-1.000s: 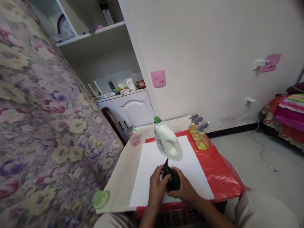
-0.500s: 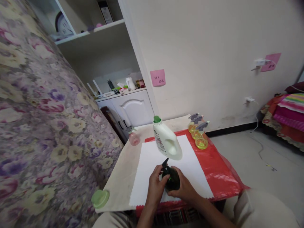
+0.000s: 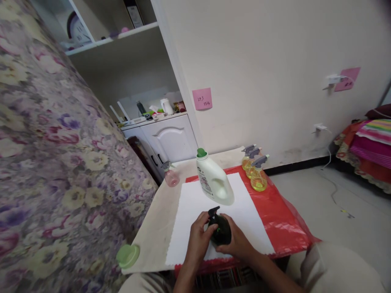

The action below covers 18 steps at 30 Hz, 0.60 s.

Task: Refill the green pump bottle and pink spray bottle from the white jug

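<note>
Between my hands is a dark green pump bottle with a black pump head, tilted a little, over the near part of the white sheet. My left hand has its thumb and fingers closed around the collar below the pump head. Around the bottle's body, on its right side, my right hand is wrapped. Just beyond them stands a large pale green jug, its mouth open and green inside. A green cap lies at the table's near left corner.
Several spray bottles of yellow liquid stand at the right back on red plastic sheeting. A pink spray bottle stands at the left back. A flowered curtain hangs close on the left; the wall rises behind the table.
The black pump head has turned, its spout now pointing more to the right. Both hands stay on the bottle in nearly the same place. The view has shifted slightly.
</note>
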Motion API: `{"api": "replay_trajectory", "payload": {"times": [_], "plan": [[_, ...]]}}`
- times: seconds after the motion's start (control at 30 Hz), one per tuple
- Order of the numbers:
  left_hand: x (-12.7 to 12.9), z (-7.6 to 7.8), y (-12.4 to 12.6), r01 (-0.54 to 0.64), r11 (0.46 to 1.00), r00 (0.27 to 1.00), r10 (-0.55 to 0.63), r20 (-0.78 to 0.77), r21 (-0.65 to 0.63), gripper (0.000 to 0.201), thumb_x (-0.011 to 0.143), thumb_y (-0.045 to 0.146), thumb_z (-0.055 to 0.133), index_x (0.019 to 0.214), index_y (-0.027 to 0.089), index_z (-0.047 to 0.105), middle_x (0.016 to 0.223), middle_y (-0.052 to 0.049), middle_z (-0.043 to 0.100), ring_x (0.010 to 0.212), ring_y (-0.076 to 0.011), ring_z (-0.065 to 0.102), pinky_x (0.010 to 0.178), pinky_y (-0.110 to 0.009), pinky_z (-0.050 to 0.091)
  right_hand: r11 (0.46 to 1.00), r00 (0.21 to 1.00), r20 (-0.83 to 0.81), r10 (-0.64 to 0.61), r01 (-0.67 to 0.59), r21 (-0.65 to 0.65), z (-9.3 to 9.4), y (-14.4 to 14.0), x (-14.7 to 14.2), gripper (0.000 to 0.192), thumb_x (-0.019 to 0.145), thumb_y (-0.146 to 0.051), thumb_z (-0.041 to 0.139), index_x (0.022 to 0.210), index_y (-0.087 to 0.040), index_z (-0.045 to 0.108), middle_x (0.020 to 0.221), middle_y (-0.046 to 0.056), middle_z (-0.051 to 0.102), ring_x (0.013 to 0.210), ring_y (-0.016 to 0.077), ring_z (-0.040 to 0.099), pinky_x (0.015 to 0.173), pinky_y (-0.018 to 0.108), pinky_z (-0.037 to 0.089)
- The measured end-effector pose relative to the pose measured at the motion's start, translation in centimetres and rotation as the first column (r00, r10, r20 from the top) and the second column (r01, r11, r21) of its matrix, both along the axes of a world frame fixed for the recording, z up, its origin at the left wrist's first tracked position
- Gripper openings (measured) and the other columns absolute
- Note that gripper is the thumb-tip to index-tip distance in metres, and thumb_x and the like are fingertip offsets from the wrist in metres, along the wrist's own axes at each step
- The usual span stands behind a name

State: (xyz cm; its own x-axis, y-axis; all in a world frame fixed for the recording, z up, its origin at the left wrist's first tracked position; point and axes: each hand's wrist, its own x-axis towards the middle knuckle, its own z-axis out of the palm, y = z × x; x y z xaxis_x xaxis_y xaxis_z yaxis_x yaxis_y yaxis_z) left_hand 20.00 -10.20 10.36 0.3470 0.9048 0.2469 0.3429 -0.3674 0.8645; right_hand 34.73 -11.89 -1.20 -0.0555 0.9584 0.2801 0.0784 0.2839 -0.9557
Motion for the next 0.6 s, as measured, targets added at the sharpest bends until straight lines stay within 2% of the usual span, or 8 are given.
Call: {"api": "replay_trajectory", "payload": {"times": [0.1,0.2,0.3,0.4,0.5,0.6], "plan": [[-0.4,-0.1,0.3,0.032,0.999,0.999,-0.032,-0.009,-0.016,0.039,0.077,0.022,0.060,0.116,0.023,0.067,0.110,-0.005,0.069,0.105,-0.0242,0.060,0.095,-0.037,0.045,1.000,1.000,-0.009,0.010,-0.010,0.002,0.1,0.0,0.0,0.101,0.052,-0.032,0.086,0.138,-0.024,0.032,0.137,0.012,0.049,0.127,0.0336,0.047,0.107,0.051,0.035],[-0.3,-0.4,0.3,0.009,0.999,1.000,-0.009,-0.012,-0.053,0.037,0.076,0.022,0.061,0.113,0.023,0.067,0.111,-0.005,0.070,0.104,-0.0241,0.061,0.096,-0.038,0.045,1.000,1.000,-0.013,0.009,-0.010,-0.016,0.1,0.0,0.0,0.102,0.051,-0.030,0.086,0.138,-0.024,0.033,0.138,0.012,0.049,0.127,0.0332,0.047,0.107,0.050,0.036],[0.4,-0.7,0.2,-0.108,0.993,0.994,0.108,-0.014,-0.051,0.035,0.072,0.023,0.066,0.106,0.022,0.067,0.104,-0.004,0.071,0.097,-0.0230,0.063,0.091,-0.036,0.046,0.999,1.000,0.008,-0.011,0.011,-0.031,0.1,0.0,-0.1,0.103,0.050,-0.028,0.086,0.138,-0.024,0.033,0.138,0.012,0.048,0.128,0.0333,0.046,0.108,0.050,0.035],[1.0,-0.9,-0.1,-0.221,0.975,0.975,0.221,-0.011,0.012,0.028,0.071,0.025,0.068,0.099,0.022,0.067,0.092,-0.002,0.069,0.090,-0.0217,0.062,0.084,-0.034,0.047,1.000,1.000,0.025,-0.013,0.014,-0.028,0.1,0.0,-0.1,0.103,0.049,-0.027,0.087,0.137,-0.022,0.033,0.140,0.014,0.046,0.130,0.0335,0.044,0.110,0.050,0.033],[0.9,-0.9,-0.2,-0.169,0.985,0.986,0.169,0.003,0.034,0.019,0.075,0.026,0.064,0.093,0.021,0.068,0.089,-0.002,0.067,0.089,-0.0216,0.061,0.083,-0.034,0.047,1.000,1.000,0.022,-0.007,0.008,-0.020,0.0,0.0,0.0,0.103,0.049,-0.024,0.086,0.137,-0.023,0.033,0.138,0.013,0.048,0.129,0.0328,0.046,0.109,0.050,0.035],[0.4,-0.8,-0.1,-0.060,0.997,0.997,0.062,0.049,-0.039,0.029,0.076,0.025,0.063,0.105,0.021,0.067,0.104,-0.005,0.069,0.101,-0.0234,0.062,0.093,-0.037,0.045,1.000,1.000,0.013,-0.004,0.004,-0.020,-0.1,0.0,0.0,0.102,0.050,-0.024,0.085,0.138,-0.025,0.033,0.137,0.011,0.050,0.127,0.0326,0.048,0.107,0.050,0.037]]}}
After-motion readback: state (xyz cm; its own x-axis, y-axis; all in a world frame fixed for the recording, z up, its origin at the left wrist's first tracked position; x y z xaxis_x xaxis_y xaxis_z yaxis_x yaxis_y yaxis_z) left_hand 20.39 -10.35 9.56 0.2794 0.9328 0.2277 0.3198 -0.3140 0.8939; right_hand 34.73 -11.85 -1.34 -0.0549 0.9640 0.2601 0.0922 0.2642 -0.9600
